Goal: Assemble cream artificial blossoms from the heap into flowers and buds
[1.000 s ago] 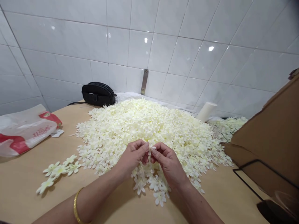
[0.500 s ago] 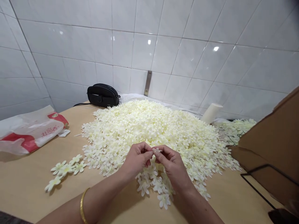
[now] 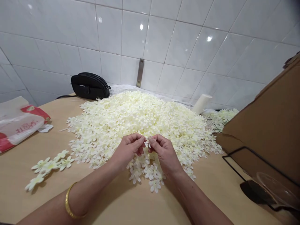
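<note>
Tiled wall (image 3: 159, 37) backs the counter (image 3: 117, 203). Near centre, the right hand (image 3: 167, 155) has its grip pinched on a small flower (image 3: 148, 144) before the far flower heap (image 3: 140, 112); the left hand's (image 3: 125, 151) grip I cannot tell. A slack pinch could lose it among lookalikes.

The flower pile (image 3: 142, 114) lies on the table (image 3: 122, 203), plastic bag (image 3: 22, 126) left of it, cardboard (image 3: 264, 122) right.

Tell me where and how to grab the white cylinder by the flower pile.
Probably best around its upper end, from above: the white cylinder leans right in view with its top clear, while the flower pile hides its lower end.
</note>
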The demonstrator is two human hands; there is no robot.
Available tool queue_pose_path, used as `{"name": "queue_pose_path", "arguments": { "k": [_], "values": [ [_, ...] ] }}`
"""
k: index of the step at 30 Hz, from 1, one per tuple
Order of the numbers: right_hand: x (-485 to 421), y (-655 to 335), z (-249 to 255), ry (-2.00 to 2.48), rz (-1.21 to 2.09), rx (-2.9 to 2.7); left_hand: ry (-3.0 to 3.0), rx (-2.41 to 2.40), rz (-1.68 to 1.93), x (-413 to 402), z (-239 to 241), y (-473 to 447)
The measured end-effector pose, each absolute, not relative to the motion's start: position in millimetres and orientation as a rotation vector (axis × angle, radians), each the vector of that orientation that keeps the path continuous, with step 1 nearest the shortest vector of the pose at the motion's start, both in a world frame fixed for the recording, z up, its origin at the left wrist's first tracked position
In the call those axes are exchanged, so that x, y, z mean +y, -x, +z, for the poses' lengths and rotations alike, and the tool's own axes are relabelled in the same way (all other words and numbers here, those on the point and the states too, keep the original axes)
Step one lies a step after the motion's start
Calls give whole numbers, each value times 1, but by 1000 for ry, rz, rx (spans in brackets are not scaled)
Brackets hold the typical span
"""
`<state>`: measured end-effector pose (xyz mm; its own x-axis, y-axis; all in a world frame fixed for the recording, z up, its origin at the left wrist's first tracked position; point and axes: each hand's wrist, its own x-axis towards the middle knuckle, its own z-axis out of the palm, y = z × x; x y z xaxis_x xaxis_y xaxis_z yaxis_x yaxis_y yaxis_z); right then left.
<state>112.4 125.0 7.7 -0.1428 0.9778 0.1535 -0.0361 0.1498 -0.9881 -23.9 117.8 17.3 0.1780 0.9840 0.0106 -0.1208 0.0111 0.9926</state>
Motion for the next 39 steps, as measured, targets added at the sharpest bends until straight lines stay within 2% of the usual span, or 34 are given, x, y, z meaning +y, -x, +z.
{"name": "queue_pose_path", "arguments": {
  "k": [13,21,34,39],
  "values": [
    [123,-110,5,973,1241,-1381,-1242,956,1140,117,16,22],
    [123,-110,9,880,1388,-1353,-1164,1083,1212,118,16,24],
    [125,-113,13,967,1241,-1357,-1338,1324,1404,130,16,37],
    [125,-113,11,980,1242,-1285,-1219,1166,1347,129,18,36]
  ]
}}
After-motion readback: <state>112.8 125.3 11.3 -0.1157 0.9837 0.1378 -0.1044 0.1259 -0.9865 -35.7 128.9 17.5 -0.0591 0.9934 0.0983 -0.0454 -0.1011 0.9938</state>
